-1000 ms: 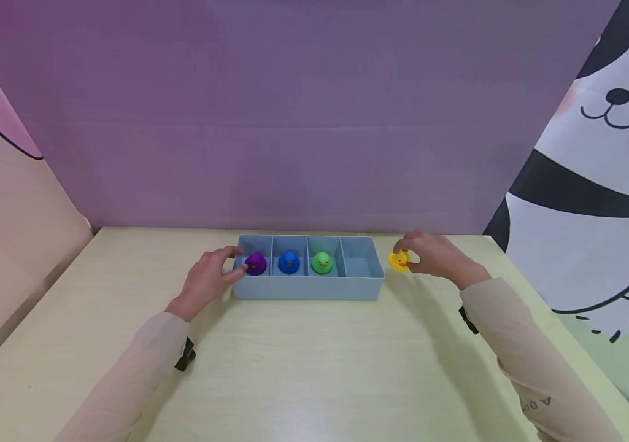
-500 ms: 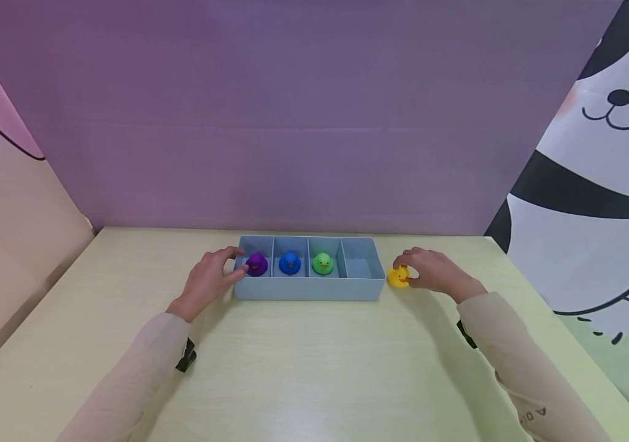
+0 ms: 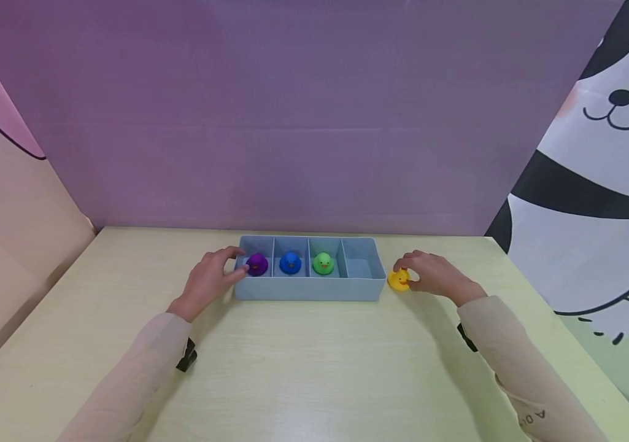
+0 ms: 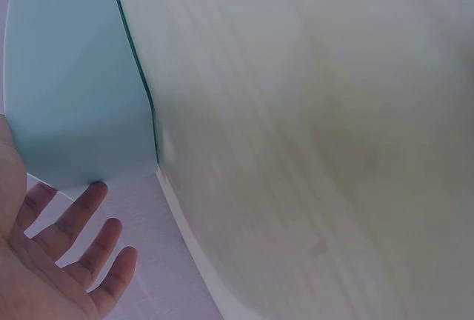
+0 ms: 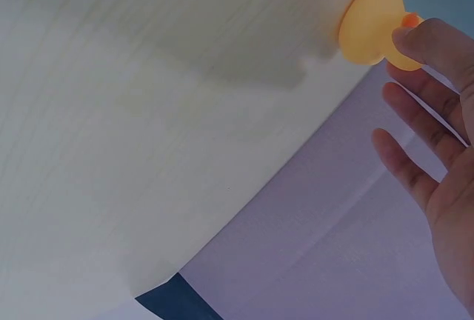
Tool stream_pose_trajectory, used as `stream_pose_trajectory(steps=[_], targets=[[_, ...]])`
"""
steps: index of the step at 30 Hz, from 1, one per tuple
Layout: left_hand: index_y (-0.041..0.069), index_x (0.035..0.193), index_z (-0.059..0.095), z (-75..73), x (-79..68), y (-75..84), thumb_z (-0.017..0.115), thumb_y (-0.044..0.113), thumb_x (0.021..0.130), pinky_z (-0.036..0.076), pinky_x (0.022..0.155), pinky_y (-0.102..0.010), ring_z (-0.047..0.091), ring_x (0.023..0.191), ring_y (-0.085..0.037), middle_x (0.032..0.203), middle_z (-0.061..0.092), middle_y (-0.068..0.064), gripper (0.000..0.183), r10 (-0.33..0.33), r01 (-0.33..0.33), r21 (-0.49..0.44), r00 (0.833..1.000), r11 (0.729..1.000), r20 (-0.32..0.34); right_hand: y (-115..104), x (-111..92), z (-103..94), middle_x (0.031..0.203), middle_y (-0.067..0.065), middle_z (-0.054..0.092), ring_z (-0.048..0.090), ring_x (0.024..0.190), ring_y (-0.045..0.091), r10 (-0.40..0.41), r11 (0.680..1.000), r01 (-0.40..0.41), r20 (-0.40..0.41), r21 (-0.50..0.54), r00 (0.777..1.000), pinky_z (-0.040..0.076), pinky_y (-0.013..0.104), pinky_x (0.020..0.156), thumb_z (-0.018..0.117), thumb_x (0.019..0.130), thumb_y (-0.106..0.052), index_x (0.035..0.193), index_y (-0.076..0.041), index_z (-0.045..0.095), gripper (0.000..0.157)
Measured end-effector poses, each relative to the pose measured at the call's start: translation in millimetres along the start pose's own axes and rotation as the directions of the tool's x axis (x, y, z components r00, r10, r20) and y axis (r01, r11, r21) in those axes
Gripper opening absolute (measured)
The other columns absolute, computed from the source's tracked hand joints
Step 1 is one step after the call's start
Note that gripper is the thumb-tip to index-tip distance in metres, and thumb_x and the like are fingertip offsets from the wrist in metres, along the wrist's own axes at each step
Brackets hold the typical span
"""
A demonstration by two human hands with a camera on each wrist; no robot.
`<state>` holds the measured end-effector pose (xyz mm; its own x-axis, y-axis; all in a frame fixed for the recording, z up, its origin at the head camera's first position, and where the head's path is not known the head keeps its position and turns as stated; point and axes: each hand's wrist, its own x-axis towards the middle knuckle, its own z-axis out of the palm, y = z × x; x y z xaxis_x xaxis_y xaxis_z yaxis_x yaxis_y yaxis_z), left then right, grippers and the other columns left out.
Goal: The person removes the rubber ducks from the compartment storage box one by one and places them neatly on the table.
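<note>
A pale blue storage box [image 3: 308, 288] with a row of compartments stands on the table. From the left it holds a purple rubber duck [image 3: 257, 264], a blue rubber duck [image 3: 290, 263] and a green rubber duck [image 3: 323, 263]; the rightmost compartment is bare. My left hand [image 3: 207, 279] grips the box's left end, thumb and index finger at its rim. Just right of the box, my right hand [image 3: 434, 274] pinches a yellow rubber duck [image 3: 399, 280] by the head. In the right wrist view the yellow duck [image 5: 372, 24] is low over or on the tabletop; contact cannot be told.
The light wooden table [image 3: 303, 368] ends at a purple backdrop [image 3: 303, 123] close behind the box. A panda-print wall covering [image 3: 596, 245] runs along the right side, and a pinkish panel [image 3: 10, 245] borders the left.
My right hand has brought the yellow duck down and toward me beside the box's right end, with little movement in the last half second. My left hand and the box stay put.
</note>
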<state>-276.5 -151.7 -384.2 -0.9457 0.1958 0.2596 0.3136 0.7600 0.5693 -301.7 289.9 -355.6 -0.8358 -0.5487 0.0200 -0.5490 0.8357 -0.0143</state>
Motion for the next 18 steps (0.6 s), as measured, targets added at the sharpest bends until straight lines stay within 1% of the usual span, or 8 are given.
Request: stream_pose_trajectory(steps=[6, 14, 18], targets=[[0.010, 0.122, 0.055, 0.1, 0.0, 0.0, 0.059, 0.030, 0.086, 0.044, 0.089, -0.050, 0.053, 0.109, -0.032, 0.122, 0.059, -0.013, 0.042, 0.001, -0.001, 0.000, 1.000, 1.000, 0.002, -1.4, 0.2, -1.6, 0.104, 0.005, 0.063, 0.055, 0.096, 0.026, 0.008, 1.000, -0.009, 0.027, 0.013, 1.000, 0.049, 0.045, 0.084, 0.073, 0.074, -0.008, 0.105, -0.013, 0.064, 0.033], [0.010, 0.123, 0.055, -0.3, 0.0, -0.6, 0.059, 0.031, 0.087, 0.044, 0.089, -0.051, 0.053, 0.109, -0.033, 0.122, 0.058, -0.012, 0.042, 0.005, -0.005, 0.002, 1.000, 1.000, 0.003, -1.9, 0.3, -10.8, 0.103, 0.007, 0.063, 0.055, 0.095, 0.025, -0.016, 1.000, 0.016, 0.002, -0.001, 1.000, 0.049, 0.044, 0.080, 0.073, 0.074, -0.008, 0.107, -0.011, 0.063, 0.035], [0.010, 0.123, 0.055, 0.2, 0.3, -1.0, 0.059, 0.031, 0.087, 0.044, 0.089, -0.051, 0.053, 0.109, -0.033, 0.122, 0.059, -0.012, 0.042, 0.002, -0.002, 0.001, 1.000, 1.000, 0.002, -5.1, 1.5, -17.4, 0.107, 0.009, 0.063, 0.055, 0.097, 0.026, -0.005, 1.000, 0.005, -0.002, -0.002, 1.000, 0.049, 0.044, 0.081, 0.072, 0.074, -0.007, 0.109, -0.009, 0.063, 0.036]])
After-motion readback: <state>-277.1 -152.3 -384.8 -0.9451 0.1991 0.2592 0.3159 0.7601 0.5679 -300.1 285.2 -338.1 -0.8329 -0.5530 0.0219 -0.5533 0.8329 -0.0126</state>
